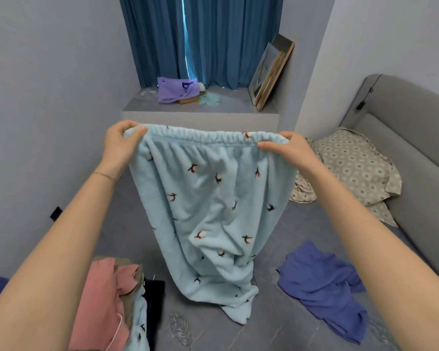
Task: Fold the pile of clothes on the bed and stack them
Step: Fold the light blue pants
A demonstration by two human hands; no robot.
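Folding job barely begun, by the look of it

Nearest, a pink-topped heap of clothes [107, 300] lay at left on the grey bed [264, 333] and a blue garment [322, 295] sat crumpled at right; beyond, left hand [122, 143] and right hand [287, 148] each pinched the waistband [208, 138] of pale blue fleece trousers [213, 198], held up unfolded, hems trailing on the bed — no tidy stack was evident

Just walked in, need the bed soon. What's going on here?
A person holds up light blue fleece pants by the waistband, left hand gripping one end, right hand the other. The legs trail onto the grey bed. A heap of pink and dark clothes lies lower left; a crumpled blue garment lies to the right.
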